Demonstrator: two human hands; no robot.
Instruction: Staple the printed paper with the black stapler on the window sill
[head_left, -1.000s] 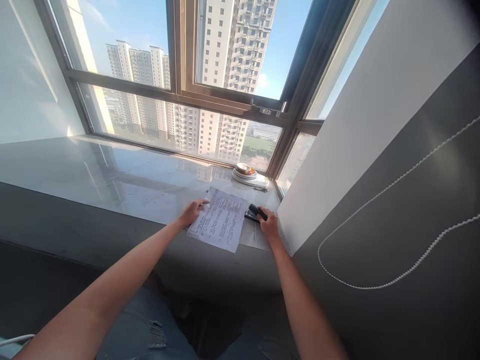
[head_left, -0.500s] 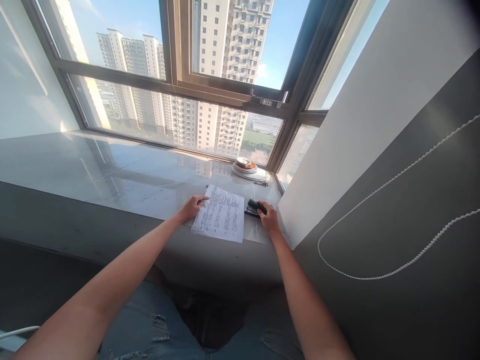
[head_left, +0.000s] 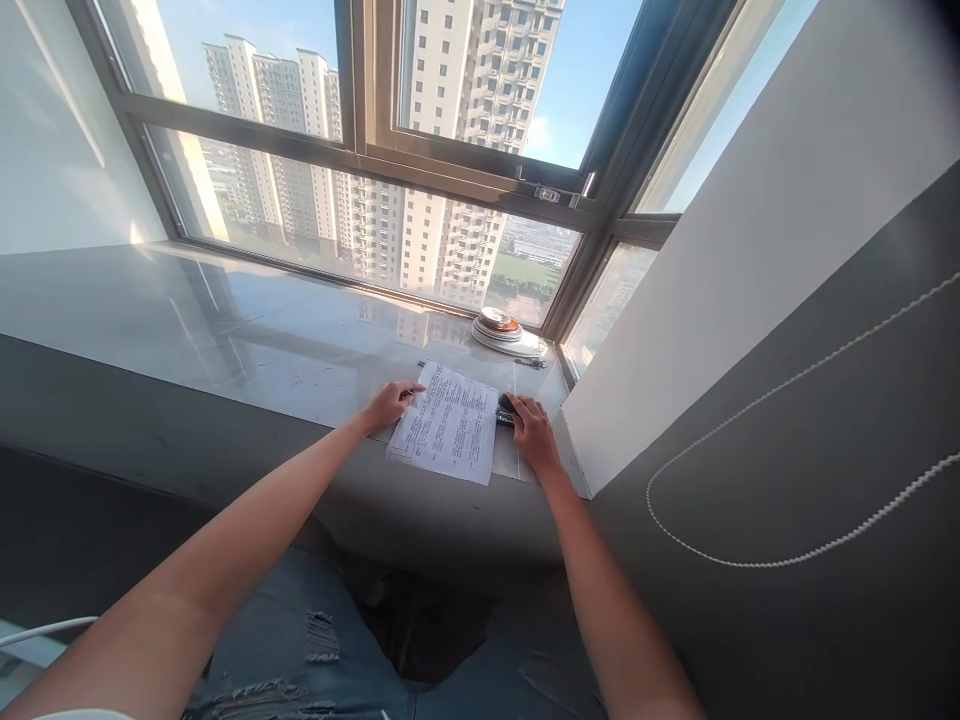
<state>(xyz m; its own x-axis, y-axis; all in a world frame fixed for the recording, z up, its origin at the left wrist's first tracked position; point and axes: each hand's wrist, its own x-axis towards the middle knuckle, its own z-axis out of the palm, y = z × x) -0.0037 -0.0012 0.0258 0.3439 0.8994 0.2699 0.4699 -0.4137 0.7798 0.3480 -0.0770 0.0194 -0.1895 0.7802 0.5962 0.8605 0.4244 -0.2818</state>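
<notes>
A printed sheet of paper point(head_left: 448, 424) lies near the front edge of a glossy grey window sill point(head_left: 247, 345). My left hand point(head_left: 388, 404) rests on the sheet's left edge, fingers curled with the fingertips pressing the paper. My right hand point(head_left: 531, 430) covers a black stapler point(head_left: 505, 406) at the sheet's right edge, fingers closed over it. Only the stapler's far end shows past my fingers.
A stack of white plates with an orange-brown one on top point(head_left: 503, 331) stands at the sill's back right corner, by the window frame point(head_left: 450, 180). A white wall panel point(head_left: 720, 260) rises right of the stapler. A bead cord point(head_left: 787, 555) hangs on the grey wall.
My right hand has pressed down over the stapler, which showed more fully before. The sheet has been squared up, and the left hand stays on its left edge.
</notes>
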